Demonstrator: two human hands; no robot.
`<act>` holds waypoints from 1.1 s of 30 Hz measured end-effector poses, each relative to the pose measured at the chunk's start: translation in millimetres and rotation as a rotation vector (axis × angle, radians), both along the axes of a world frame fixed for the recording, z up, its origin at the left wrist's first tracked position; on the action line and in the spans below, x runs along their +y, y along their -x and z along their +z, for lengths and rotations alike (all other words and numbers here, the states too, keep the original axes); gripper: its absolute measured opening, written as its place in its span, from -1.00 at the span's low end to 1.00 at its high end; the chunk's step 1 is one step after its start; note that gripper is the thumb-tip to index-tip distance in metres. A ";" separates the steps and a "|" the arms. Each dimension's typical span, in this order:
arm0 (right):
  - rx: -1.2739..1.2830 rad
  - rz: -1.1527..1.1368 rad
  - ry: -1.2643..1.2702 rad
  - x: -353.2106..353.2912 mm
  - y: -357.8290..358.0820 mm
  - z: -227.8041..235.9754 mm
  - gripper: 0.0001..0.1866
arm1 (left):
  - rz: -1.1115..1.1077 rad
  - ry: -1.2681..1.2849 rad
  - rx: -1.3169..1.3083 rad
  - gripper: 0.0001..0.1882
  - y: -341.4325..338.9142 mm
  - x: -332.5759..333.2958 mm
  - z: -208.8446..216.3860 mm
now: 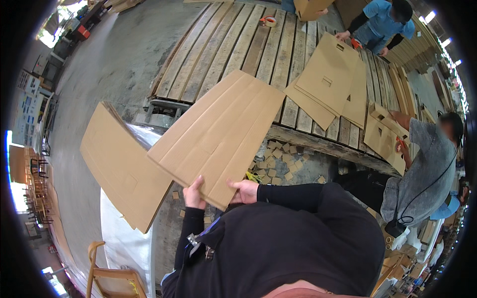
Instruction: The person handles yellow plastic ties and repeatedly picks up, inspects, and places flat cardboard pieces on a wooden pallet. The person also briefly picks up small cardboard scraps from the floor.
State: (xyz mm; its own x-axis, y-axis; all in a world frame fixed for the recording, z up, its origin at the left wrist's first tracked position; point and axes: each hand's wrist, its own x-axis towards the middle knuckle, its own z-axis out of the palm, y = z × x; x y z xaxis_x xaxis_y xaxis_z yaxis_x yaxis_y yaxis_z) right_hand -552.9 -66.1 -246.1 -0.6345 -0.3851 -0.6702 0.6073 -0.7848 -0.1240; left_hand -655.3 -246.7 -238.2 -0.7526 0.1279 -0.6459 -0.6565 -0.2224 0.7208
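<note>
A flat brown cardboard sheet (218,134) with long crease lines stretches out in front of me, its far end over the edge of the slatted wooden table (213,44). My left hand (194,193) grips its near edge, thumb on top. Close by, my right hand (243,190) pinches the near right corner, its fingers partly hidden under the board. To the left, a stack of similar cardboard sheets (119,169) lies on white plastic wrapping, next to the held sheet's left corner.
More cut cardboard sheets (325,74) overlap on the table's right. A tape roll (270,21) sits at its far side. Small cardboard scraps (283,159) litter the floor. Co-workers (382,22) stand at the far right; another person (422,164) is nearer right. A wooden chair (117,275) stands lower left.
</note>
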 end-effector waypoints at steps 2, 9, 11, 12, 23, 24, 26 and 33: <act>0.182 0.430 -0.102 27.5 -4.2 -1.4 -0.49 | 0.056 0.045 0.127 -0.61 -2.6 -12.3 9.6; 0.382 0.584 -1.616 166.3 62.2 -76.2 -0.40 | 0.013 0.179 0.143 -0.46 -34.7 -102.4 70.0; 0.353 0.416 -1.753 182.1 88.5 -108.3 -0.21 | 0.013 0.206 0.107 -0.42 -41.6 -110.5 75.2; 0.420 0.443 -1.771 185.4 97.5 -122.1 -0.17 | 0.013 0.224 0.074 -0.38 -43.9 -113.9 78.0; 0.336 0.888 -1.524 181.9 127.2 -178.7 -0.01 | -0.083 0.487 0.234 -0.44 -40.7 -98.8 120.9; 0.334 0.899 -1.559 181.6 126.6 -179.9 -0.02 | -0.089 0.540 0.293 -0.45 -38.0 -98.4 125.5; 0.325 0.693 -1.498 178.7 122.2 -180.7 -0.01 | -0.091 0.523 0.235 -0.45 -30.3 -100.7 126.6; 0.182 0.461 -1.698 218.2 99.0 -149.0 -0.07 | -0.080 0.177 0.175 -0.45 -17.6 -104.3 107.3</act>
State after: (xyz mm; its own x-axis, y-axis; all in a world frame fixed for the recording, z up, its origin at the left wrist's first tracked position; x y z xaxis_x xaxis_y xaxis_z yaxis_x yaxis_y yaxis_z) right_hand -651.9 152.1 -395.2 -0.7901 0.4431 -0.4235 0.6085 0.4840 -0.6289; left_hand -637.7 -351.1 -130.9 -0.8470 0.0886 -0.5241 -0.5285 -0.0351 0.8482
